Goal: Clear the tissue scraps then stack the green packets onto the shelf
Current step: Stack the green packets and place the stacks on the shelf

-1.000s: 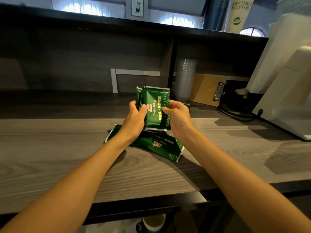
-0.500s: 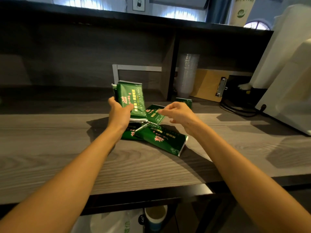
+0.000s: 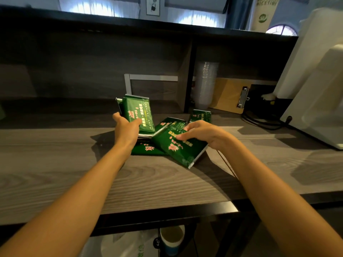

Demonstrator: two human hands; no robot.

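My left hand (image 3: 126,128) grips a small upright bundle of green packets (image 3: 142,114) just above the grey wooden counter (image 3: 55,164). My right hand (image 3: 202,133) lies on a tilted green packet (image 3: 178,147), its fingers curled over the top face and its thumb behind the edge. Another packet (image 3: 146,150) lies flat under both, one (image 3: 169,123) leans behind the tilted one, and one more (image 3: 201,115) stands farther back near the shelf divider. The dark shelf recess (image 3: 74,108) runs behind the packets. No tissue scraps are in view.
A stack of clear plastic cups (image 3: 206,84) and a wooden clipboard (image 3: 230,95) stand in the right shelf bay. A large white machine (image 3: 319,80) with black cables (image 3: 259,121) fills the right side. A paper cup (image 3: 171,238) and a plastic bag (image 3: 118,245) sit below the counter.
My right hand let go of the upright bundle and came down onto the tilted packet on the counter. My left hand carried the bundle a little to the left.
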